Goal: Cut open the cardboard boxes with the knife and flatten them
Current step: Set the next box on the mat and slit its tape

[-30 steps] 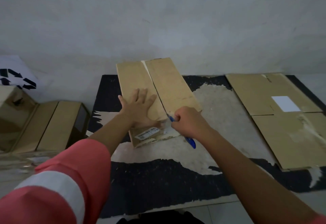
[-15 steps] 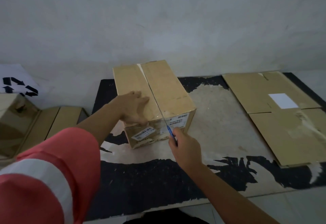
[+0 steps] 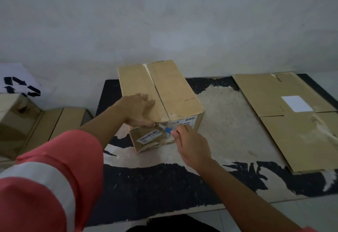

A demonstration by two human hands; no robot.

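Note:
A closed brown cardboard box [image 3: 170, 89] stands on the worn black table [image 3: 150, 186], its top seam running away from me. My left hand [image 3: 140, 109] rests on the near left part of the box top, thumb hooked over the front edge. My right hand [image 3: 190, 145] grips a blue-handled knife [image 3: 167, 129]. Its blade points left at the top edge of the box's front face, beside the taped seam and the labels.
A flattened cardboard box [image 3: 292, 122] with a white label lies on the right side of the table. Left of the table stand more boxes [image 3: 45, 127] and a white sheet with a black recycling sign [image 3: 20, 85]. A grey wall rises right behind the table.
My right hand drew the knife down off the top seam to the box's front face and turned the blade leftward. My left hand slid toward the near front edge.

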